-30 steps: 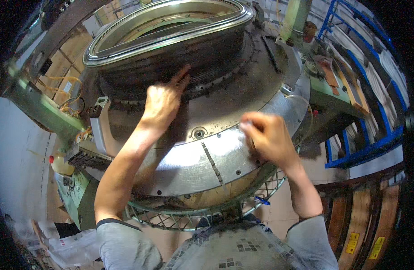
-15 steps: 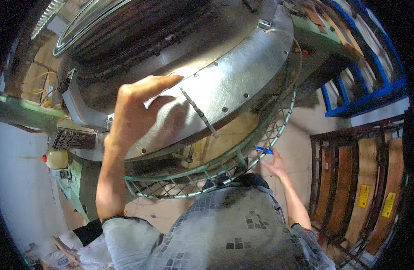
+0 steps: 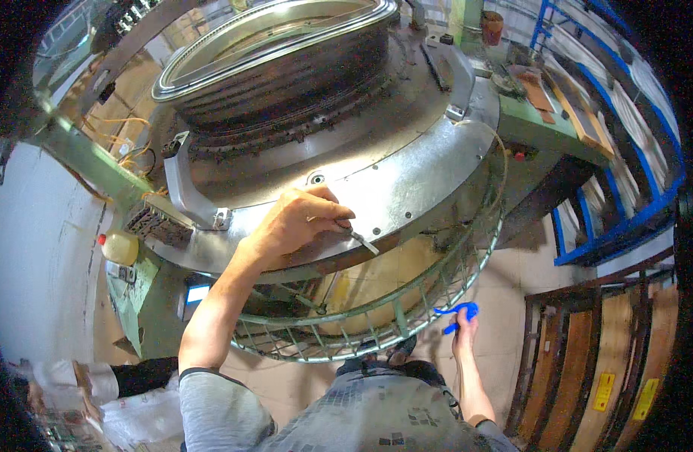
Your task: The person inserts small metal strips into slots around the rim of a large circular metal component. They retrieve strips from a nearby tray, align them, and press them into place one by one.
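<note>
My left hand (image 3: 288, 224) reaches over the shiny curved metal plate (image 3: 422, 181) of a large round machine. Between its fingertips is a slim, notched metal strip (image 3: 365, 242), one end jutting out past the fingers. Just beyond the knuckles, a round hole (image 3: 316, 178) shows in the metal. Low at the right, outside the green guard rail (image 3: 398, 320), my right hand (image 3: 465, 336) is closed around a bright blue object (image 3: 467, 309). Two curved blue arms stick out from that object; its exact kind cannot be made out.
A dark ribbed drum (image 3: 286, 83) rises behind the plate, between grey metal brackets (image 3: 184, 184). A pale bottle with a red cap (image 3: 119, 248) stands at the left. Blue racks (image 3: 625, 233) and wooden boards in a dark frame (image 3: 565, 354) line the right side.
My left hand has moved right and nearer, and the strip now points out from its fingertips. My right hand is lower, with more of the blue object showing. The view has shifted, showing more drum.
</note>
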The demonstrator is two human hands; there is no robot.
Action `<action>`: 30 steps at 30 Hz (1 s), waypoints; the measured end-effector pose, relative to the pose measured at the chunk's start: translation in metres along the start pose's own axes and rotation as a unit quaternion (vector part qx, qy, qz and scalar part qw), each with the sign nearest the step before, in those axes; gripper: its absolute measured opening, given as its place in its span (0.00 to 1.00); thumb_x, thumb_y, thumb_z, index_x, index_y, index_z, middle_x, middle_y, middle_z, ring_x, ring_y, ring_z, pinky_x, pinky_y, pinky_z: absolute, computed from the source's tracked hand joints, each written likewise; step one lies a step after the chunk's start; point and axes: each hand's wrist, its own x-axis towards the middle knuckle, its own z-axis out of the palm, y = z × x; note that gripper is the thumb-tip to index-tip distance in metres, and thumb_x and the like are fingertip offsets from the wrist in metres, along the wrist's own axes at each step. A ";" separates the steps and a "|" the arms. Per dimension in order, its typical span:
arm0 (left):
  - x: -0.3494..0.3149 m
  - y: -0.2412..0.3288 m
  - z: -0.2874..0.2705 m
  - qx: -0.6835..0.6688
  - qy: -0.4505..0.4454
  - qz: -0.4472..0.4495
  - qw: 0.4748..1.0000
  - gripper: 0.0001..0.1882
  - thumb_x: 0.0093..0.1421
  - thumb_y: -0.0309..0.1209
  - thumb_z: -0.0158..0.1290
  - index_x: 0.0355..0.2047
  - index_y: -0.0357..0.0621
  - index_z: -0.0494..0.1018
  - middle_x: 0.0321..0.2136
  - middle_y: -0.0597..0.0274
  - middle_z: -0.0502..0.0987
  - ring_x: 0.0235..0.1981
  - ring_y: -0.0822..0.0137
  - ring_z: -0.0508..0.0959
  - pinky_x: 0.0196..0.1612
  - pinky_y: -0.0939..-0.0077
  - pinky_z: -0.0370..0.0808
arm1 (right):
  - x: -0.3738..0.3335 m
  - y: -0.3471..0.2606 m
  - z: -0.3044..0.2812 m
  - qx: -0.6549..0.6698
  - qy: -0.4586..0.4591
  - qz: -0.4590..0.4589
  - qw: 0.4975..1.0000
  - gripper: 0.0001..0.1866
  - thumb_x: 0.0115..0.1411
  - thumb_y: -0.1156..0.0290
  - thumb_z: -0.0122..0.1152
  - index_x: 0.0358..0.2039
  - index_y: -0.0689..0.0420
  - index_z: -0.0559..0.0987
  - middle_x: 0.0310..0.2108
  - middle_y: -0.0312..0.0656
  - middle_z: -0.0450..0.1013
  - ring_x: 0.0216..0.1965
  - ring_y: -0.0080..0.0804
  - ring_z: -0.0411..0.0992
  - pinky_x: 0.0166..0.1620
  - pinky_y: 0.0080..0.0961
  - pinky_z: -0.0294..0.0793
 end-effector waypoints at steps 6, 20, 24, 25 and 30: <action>-0.003 0.002 0.013 0.039 0.064 -0.037 0.997 0.11 0.51 0.21 0.67 0.36 0.43 0.86 0.29 0.59 0.83 0.31 0.67 0.83 0.34 0.73 0.79 | -0.016 -0.141 0.050 -0.011 -0.209 -0.043 0.977 0.19 0.67 0.59 0.66 0.48 0.60 0.76 0.34 0.38 0.77 0.29 0.20 0.71 0.29 0.19 0.69; -0.007 0.014 0.019 0.085 0.095 -0.072 0.989 0.10 0.50 0.22 0.67 0.34 0.44 0.85 0.30 0.60 0.83 0.32 0.65 0.82 0.36 0.72 0.78 | -0.013 -0.320 0.361 -0.428 -0.244 -0.495 0.715 0.26 0.60 0.54 0.69 0.18 0.64 0.78 0.14 0.53 0.73 0.17 0.45 0.77 0.24 0.41 0.74; -0.009 0.013 0.020 0.085 0.100 -0.064 0.989 0.09 0.51 0.23 0.67 0.34 0.44 0.85 0.29 0.60 0.83 0.30 0.67 0.82 0.35 0.72 0.78 | -0.006 -0.316 0.366 -0.422 -0.238 -0.507 0.713 0.24 0.61 0.53 0.68 0.23 0.64 0.79 0.15 0.52 0.74 0.17 0.46 0.76 0.24 0.42 0.73; -0.007 0.012 0.018 0.086 0.097 -0.060 0.990 0.09 0.51 0.23 0.67 0.34 0.44 0.85 0.29 0.61 0.83 0.30 0.68 0.82 0.34 0.73 0.78 | -0.008 -0.316 0.359 -0.411 -0.238 -0.544 0.692 0.23 0.62 0.54 0.67 0.23 0.62 0.79 0.15 0.48 0.73 0.17 0.41 0.75 0.24 0.41 0.72; -0.005 0.006 0.015 0.071 0.089 -0.056 0.992 0.10 0.50 0.22 0.67 0.35 0.44 0.85 0.29 0.62 0.83 0.30 0.67 0.83 0.35 0.72 0.78 | -0.009 -0.308 0.242 -0.276 -0.197 -0.468 0.816 0.13 0.60 0.64 0.72 0.28 0.59 0.80 0.16 0.39 0.70 0.19 0.20 0.66 0.24 0.27 0.67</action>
